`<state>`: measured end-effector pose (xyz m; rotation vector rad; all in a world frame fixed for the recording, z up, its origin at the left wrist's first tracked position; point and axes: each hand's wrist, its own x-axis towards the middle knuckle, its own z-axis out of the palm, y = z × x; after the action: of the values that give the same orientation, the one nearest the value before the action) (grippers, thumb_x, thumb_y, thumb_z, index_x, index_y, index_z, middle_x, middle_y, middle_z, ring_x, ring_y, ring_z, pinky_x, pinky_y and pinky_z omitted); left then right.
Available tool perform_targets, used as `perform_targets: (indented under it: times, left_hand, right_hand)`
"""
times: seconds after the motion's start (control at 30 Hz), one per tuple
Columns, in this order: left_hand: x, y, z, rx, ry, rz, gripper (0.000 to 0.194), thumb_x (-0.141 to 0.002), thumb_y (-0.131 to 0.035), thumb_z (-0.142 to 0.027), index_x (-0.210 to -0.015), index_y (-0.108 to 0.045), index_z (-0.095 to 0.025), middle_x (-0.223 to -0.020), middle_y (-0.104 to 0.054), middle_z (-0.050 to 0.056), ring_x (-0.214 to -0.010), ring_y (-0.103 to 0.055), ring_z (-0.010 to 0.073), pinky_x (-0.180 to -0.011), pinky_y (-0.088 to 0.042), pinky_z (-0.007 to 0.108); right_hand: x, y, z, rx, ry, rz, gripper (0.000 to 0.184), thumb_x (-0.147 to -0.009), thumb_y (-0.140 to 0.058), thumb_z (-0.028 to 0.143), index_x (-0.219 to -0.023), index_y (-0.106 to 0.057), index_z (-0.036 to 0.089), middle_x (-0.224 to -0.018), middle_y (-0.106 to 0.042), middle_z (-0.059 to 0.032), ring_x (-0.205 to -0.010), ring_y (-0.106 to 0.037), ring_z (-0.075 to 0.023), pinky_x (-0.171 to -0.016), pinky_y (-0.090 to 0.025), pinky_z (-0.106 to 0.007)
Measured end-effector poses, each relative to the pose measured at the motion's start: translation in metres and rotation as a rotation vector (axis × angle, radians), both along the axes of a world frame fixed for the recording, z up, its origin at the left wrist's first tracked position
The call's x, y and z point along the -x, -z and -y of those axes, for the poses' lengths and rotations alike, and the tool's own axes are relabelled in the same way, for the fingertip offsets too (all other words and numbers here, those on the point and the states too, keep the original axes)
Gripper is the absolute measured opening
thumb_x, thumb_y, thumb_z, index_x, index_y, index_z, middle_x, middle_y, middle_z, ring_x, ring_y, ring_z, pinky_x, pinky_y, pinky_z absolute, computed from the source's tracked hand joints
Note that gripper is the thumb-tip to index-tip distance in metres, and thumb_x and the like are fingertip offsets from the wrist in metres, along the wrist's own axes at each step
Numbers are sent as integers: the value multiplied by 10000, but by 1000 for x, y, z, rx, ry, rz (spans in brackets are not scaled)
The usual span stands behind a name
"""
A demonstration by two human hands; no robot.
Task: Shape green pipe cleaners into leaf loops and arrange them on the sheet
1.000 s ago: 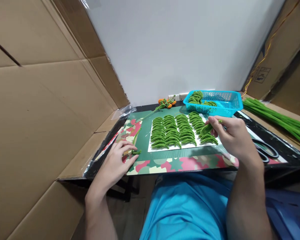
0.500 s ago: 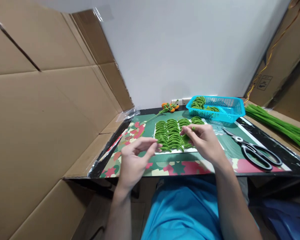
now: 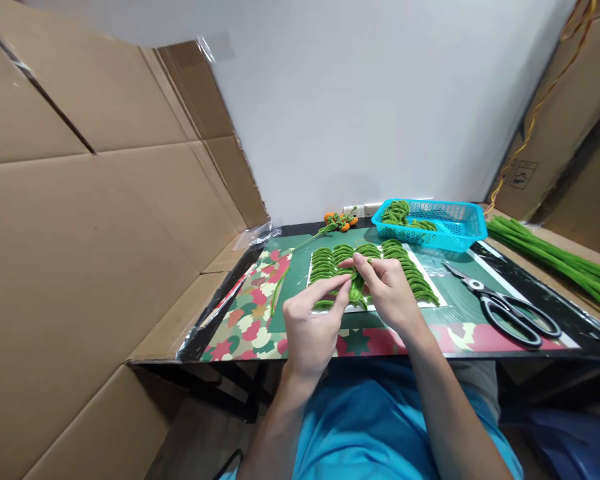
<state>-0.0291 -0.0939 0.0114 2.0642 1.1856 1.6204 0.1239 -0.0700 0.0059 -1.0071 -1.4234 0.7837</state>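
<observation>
My left hand (image 3: 314, 323) and my right hand (image 3: 391, 292) meet over the front of a white sheet (image 3: 443, 301). Both have thumb and forefinger pinched on a fuzzy green pipe-cleaner piece (image 3: 358, 291), leaf-like in shape, partly hidden by the fingers. Beneath and around them, curved green pipe-cleaner pieces (image 3: 411, 270) lie in several columns on the sheet. Beyond the sheet rests an orange pipe-cleaner flower (image 3: 347, 221) with a long green stem. A thin green strip (image 3: 277, 293) lies left of my left hand.
At the back right stands a blue plastic basket (image 3: 453, 243) with more curved green pieces. Scissors (image 3: 505, 303) with black handles lie at the right, blades partly open. Beyond them is a bundle of long green pipe cleaners (image 3: 560, 260). Cardboard (image 3: 95, 253) walls the left side.
My left hand has moved right and come together with my right hand on the green piece. My right hand has shifted slightly left. The camera view has tilted a little.
</observation>
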Motion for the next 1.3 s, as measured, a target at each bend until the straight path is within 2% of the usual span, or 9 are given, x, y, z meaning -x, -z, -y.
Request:
perform_targets:
  times: [0.07,0.2,0.4,0.5,0.6,0.77,0.93,1.1,1.3]
  left_hand:
    - [1,0,1,10,-29,25,137,-967,-748,-273,-1037,-859,-238,-1009,-849,41,-809,-791,200,-779,-642,307]
    - [4,2,-1,52,-32,29,144,-969,-742,-280,-1046,-854,-233,-1013,-843,45,-816,-783,196,-735,-631,288]
    - [4,5,-3,-28,39,-62,130,-986,-708,-222,-1019,-833,-231,-1056,-828,60,-964,-785,213,-824,-640,303]
    - [6,4,-3,-35,66,-80,135,-981,-702,-191,-1001,-831,-228,-1106,-823,69,-1001,-783,212,-767,-639,272]
    - [8,4,-3,-30,73,-83,134,-976,-705,-181,-1012,-829,-217,-1123,-823,71,-1005,-784,207,-753,-637,253]
    - [10,8,-7,121,102,32,132,-962,-743,-263,-1037,-836,-207,-1005,-835,49,-750,-788,168,-649,-628,230]
    - [9,9,-9,251,97,151,122,-928,-776,-282,-1003,-829,-203,-903,-823,24,-553,-735,130,-509,-558,196]
    - [11,13,-5,322,103,235,152,-914,-793,-333,-960,-792,-188,-868,-790,19,-477,-673,102,-441,-501,183]
    - [18,29,-7,389,130,321,251,-913,-795,-379,-1058,-757,-177,-885,-757,22,-451,-580,59,-406,-452,163]
  right_hand:
    - [2,2,0,4,13,13,612,-1032,-531,686,-915,-824,161,-513,-462,27,-496,-411,-143,-498,-291,-284]
    - [3,6,-2,-3,-1,-13,553,-1027,-567,654,-946,-818,168,-502,-446,38,-480,-391,-137,-477,-281,-278]
    - [4,8,-5,28,-89,-105,558,-978,-636,688,-847,-794,169,-574,-575,7,-483,-491,-135,-473,-360,-269]
    - [3,7,-6,45,-145,-175,540,-972,-659,673,-909,-814,160,-624,-632,-9,-477,-524,-130,-469,-394,-262]
    - [1,6,-5,49,-190,-186,519,-976,-674,644,-925,-826,151,-601,-618,-8,-483,-535,-131,-469,-403,-253]
    - [-2,6,-5,28,-238,-180,461,-969,-704,596,-952,-833,153,-693,-695,-35,-517,-549,-128,-481,-458,-247]
    - [-8,4,-1,8,-293,-173,268,-939,-781,441,-990,-825,182,-881,-780,-54,-627,-677,-159,-577,-565,-264]
    - [-18,3,6,2,-347,-10,174,-989,-716,345,-1071,-801,217,-850,-766,-30,-624,-728,-177,-593,-566,-274]
    - [-18,7,7,-25,-317,136,83,-1000,-698,271,-1051,-758,246,-742,-728,23,-605,-732,-168,-600,-558,-256]
